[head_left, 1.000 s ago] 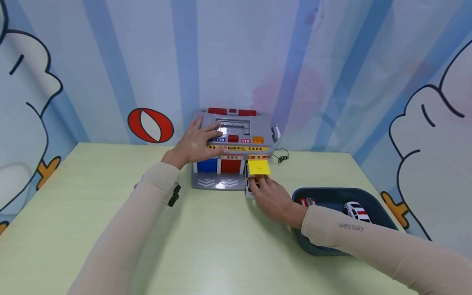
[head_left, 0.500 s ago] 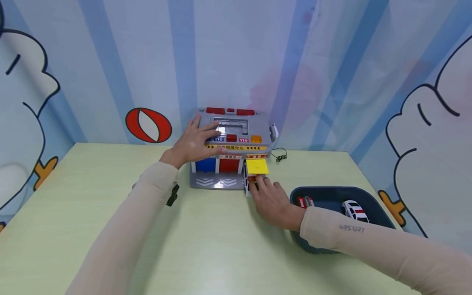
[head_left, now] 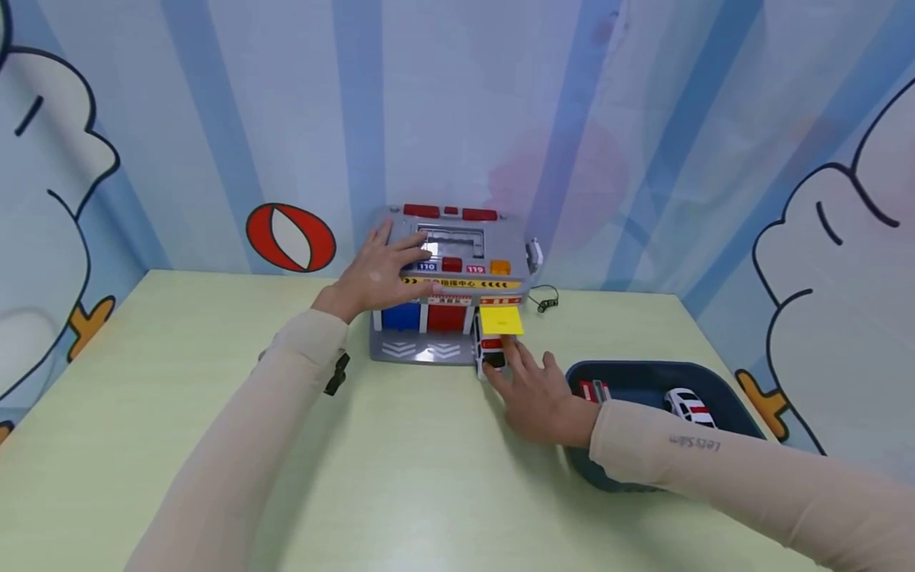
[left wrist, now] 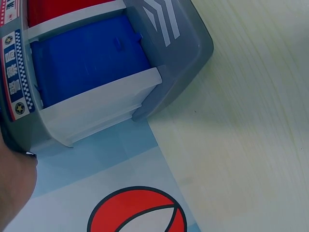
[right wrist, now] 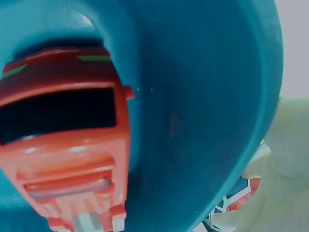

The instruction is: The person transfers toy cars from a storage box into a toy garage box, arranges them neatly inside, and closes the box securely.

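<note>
A grey toy garage (head_left: 493,238) with blue and red doors stands at the back of the table. My left hand (head_left: 375,274) rests spread on its roof at the left. In the left wrist view its blue door (left wrist: 91,58) shows close up. Under the raised yellow door (head_left: 502,321), at the garage's right bay, sits a white toy car (head_left: 492,355) with a red bar on top; its front is hidden. My right hand (head_left: 539,401) is at the car, thumb by its rear and index finger along its right side, fingers fairly straight.
Right of the garage, a dark blue tub (head_left: 643,369) stands partly under the right forearm. It holds a white toy car (head_left: 689,407) and a red toy truck (right wrist: 63,154). A thin black cord (head_left: 547,302) lies beside the garage. A patterned cloth wall stands behind.
My right hand has loosened from over the white car's roof and shifted to its rear and right side, so more of the car's top shows. The left hand stays on the garage.
</note>
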Demonstrator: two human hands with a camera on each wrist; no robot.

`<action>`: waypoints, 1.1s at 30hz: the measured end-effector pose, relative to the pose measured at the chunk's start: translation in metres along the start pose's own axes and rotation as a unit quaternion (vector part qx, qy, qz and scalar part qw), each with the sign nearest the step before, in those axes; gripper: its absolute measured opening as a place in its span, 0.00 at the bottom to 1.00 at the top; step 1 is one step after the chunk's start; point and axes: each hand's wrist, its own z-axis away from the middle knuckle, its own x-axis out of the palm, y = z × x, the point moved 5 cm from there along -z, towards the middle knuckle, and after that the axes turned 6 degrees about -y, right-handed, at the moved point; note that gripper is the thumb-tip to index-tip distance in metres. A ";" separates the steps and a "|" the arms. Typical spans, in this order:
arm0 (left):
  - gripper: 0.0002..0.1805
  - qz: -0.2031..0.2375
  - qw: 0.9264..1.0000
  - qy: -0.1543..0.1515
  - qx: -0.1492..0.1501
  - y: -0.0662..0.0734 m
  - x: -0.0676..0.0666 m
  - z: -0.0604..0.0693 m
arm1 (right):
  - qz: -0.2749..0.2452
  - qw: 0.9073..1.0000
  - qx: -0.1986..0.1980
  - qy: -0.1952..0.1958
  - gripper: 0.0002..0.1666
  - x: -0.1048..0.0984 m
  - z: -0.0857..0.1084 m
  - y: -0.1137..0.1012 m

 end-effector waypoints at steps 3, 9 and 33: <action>0.42 -0.003 1.000 0.001 0.000 0.000 -0.001 0.000 | 0.001 1.000 0.001 -0.007 0.43 0.001 0.000 0.002; 0.42 -0.007 1.000 0.000 0.001 0.000 -0.001 0.000 | -0.005 1.000 -0.002 0.000 0.45 0.003 -0.002 0.004; 0.44 0.004 1.000 -0.003 0.001 0.000 -0.002 0.001 | -0.053 0.997 0.014 0.046 0.47 -0.008 -0.020 0.020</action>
